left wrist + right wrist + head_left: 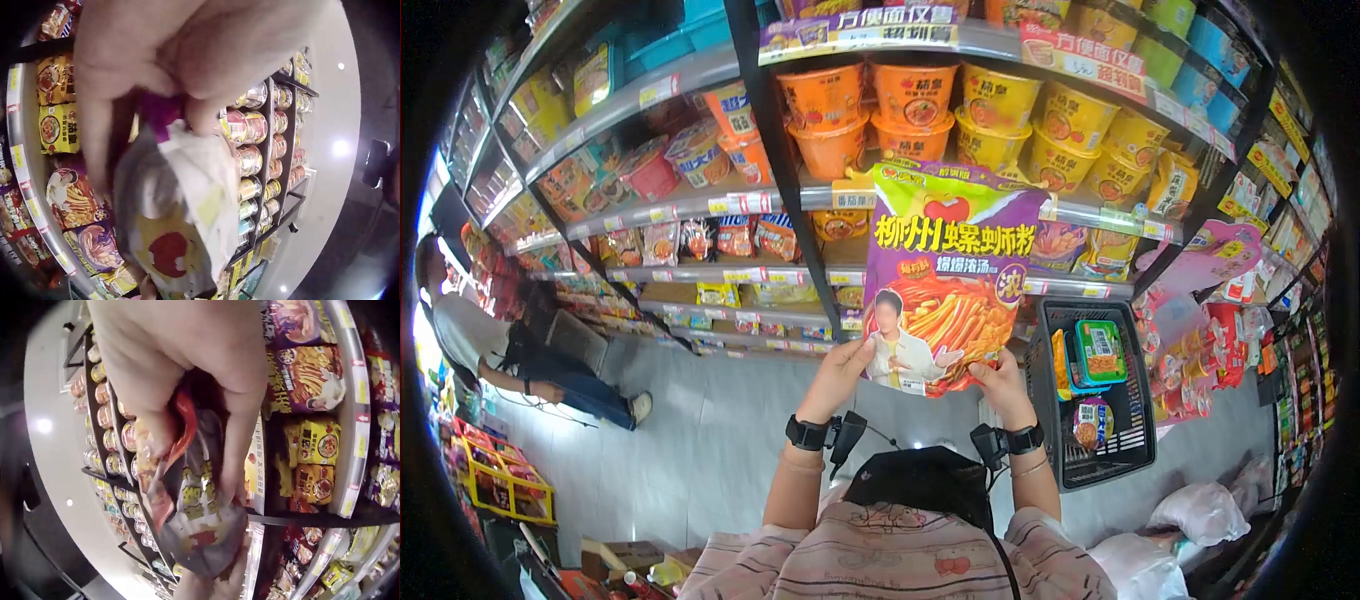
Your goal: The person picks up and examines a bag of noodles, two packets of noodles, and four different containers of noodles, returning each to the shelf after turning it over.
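Observation:
A large purple and yellow-green bag of instant noodles (pixel 945 300), with a bowl of red noodles printed on it, is held upright before the shelves, its printed front towards the head camera. My left hand (pixel 840 378) grips its lower left corner, and my right hand (pixel 1003 388) grips the lower right. In the left wrist view the left thumb and fingers pinch the edge of the bag (pixel 169 250), which looks blurred there. The right wrist view shows the right hand (pixel 187 356) with thumb and fingers on either side of the bag (pixel 203 531).
Shelves ahead carry orange noodle tubs (pixel 910 95), yellow tubs (pixel 995 100) and bagged noodles. A black basket (pixel 1148 440) on the right holds a green-lidded box (pixel 1100 352) and other packs. White sacks (pixel 1200 515) lie at lower right. Another person (pixel 465 330) is at left.

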Demonstrator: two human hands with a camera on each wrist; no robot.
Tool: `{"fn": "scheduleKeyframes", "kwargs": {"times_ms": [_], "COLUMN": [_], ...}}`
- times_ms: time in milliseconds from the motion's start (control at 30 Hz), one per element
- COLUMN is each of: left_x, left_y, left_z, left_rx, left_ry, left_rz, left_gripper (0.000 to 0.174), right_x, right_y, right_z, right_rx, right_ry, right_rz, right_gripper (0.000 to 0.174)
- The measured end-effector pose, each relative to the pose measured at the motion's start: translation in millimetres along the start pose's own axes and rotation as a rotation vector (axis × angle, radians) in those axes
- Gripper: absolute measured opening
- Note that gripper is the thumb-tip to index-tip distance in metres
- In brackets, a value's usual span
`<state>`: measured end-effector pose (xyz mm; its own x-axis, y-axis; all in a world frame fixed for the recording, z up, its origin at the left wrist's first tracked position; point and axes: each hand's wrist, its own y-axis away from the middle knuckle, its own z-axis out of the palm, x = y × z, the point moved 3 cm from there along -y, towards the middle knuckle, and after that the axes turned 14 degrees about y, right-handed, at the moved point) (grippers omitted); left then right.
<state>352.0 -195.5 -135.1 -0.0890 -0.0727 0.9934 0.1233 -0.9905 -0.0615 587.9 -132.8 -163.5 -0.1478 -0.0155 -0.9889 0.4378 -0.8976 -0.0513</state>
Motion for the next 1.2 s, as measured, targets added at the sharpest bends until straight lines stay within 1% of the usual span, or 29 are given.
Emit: {"fn": "scheduleKeyframes", "kwargs": {"times_ms": [33,67,167,200,267,300,367,400,433,467,500,567,600,633,667,700,767,800,833,900,933,1000,1033,1067,1100,1133,1200], "left_x": [2.4,3.0,21.5,28.4,51.2,52.9,56.2,49.9,45.9,53.2,53.8,51.9,53.4,48.6,48.9,48.7,44.0,38.2,28.7,26.7,31.6,44.0,40.5,36.2,31.1,19.1,14.1], "left_y": [-3.2,-2.7,-7.1,-3.7,5.9,4.6,2.5,-3.6,-7.5,-8.8,-12.8,-14.5,-16.0,-16.4,-14.6,-12.2,-8.2,-5.7,-5.1,-2.4,-1.5,1.5,2.1,2.6,2.3,0.9,3.5], "left_z": [2.7,6.5,14.3,19.8,52.3,63.5,86.0,86.0,87.4,88.3,86.9,78.2,69.9,58.8,49.8,41.0,25.0,16.8,8.4,-1.0,-0.5,2.6,0.3,-2.4,-5.5,-9.9,-9.1], "left_rx": [0.003,0.072,0.144,0.083,-0.066,-0.108,-0.197,-0.229,-0.259,-0.078,-0.048,0.02,-0.016,-0.023,-0.037,-0.05,-0.139,-0.181,-0.215,-0.34,-0.374,-0.431,-0.378,-0.325,-0.274,-0.226,-0.154], "left_ry": [0.014,0.129,0.114,0.036,0.177,0.23,0.339,0.261,0.182,0.191,0.354,0.676,0.674,0.715,0.723,0.732,0.735,0.737,0.751,0.64,0.506,0.241,0.237,0.232,0.227,0.356,0.459], "left_rz": [-0.008,-0.074,0.136,0.077,0.147,0.162,0.186,0.121,0.058,0.335,0.267,0.108,0.137,0.105,0.079,0.052,0.0,-0.03,-0.102,-0.064,-0.026,0.045,-0.033,-0.111,-0.187,-0.164,-0.137], "left_gripper": [0.032,0.035,0.04,0.05,0.056,0.06,0.069,0.068,0.067,0.053,0.048,0.039,0.031,0.034,0.036,0.038,0.041,0.043,0.048,0.052,0.053,0.056,0.057,0.058,0.06,0.062,0.063], "right_x": [-3.3,-9.7,-43.8,-49.4,-69.9,-78.5,-86.9,-91.3,-94.1,-97.0,-100.2,-105.5,-107.7,-109.2,-106.6,-106.7,-104.3,-96.2,-90.4,-80.1,-66.9,-51.4,-46.8,-46.1,-41.4,-34.9,-30.0], "right_y": [0.5,-0.5,3.9,2.4,7.4,10.6,12.5,12.8,14.4,16.7,19.6,25.2,27.8,28.6,25.5,22.4,17.8,11.1,6.7,-0.2,-0.7,-1.7,-0.2,1.5,2.1,2.6,3.0], "right_z": [0.4,0.0,8.9,11.5,23.2,29.9,47.8,56.4,62.6,68.6,72.2,69.7,62.3,53.9,40.4,28.8,10.0,5.3,2.5,-2.0,-2.5,-2.3,-1.0,1.4,2.8,3.0,5.8], "right_rx": [0.027,0.074,0.269,0.351,0.402,0.421,0.39,0.372,0.344,0.317,0.289,0.188,0.143,0.099,0.168,0.229,0.335,0.239,0.067,-0.267,-0.309,-0.313,-0.318,-0.255,-0.228,-0.199,-0.162], "right_ry": [0.022,0.097,0.398,0.604,0.821,0.931,1.123,1.217,1.234,1.253,1.271,1.24,1.248,1.255,1.159,1.024,0.753,0.505,0.359,0.065,0.137,0.209,0.245,0.218,0.212,0.206,0.164], "right_rz": [0.004,-0.047,-0.072,-0.261,-0.265,-0.264,-0.494,-0.614,-0.648,-0.687,-0.725,-0.713,-0.712,-0.716,-0.762,-0.672,-0.477,-0.365,-0.276,-0.099,-0.1,-0.061,-0.037,-0.089,-0.086,-0.084,-0.082], "right_gripper": [0.041,0.038,0.035,0.043,0.051,0.055,0.061,0.064,0.063,0.061,0.06,0.058,0.058,0.058,0.063,0.065,0.068,0.07,0.072,0.077,0.071,0.066,0.063,0.059,0.059,0.059,0.058]}}
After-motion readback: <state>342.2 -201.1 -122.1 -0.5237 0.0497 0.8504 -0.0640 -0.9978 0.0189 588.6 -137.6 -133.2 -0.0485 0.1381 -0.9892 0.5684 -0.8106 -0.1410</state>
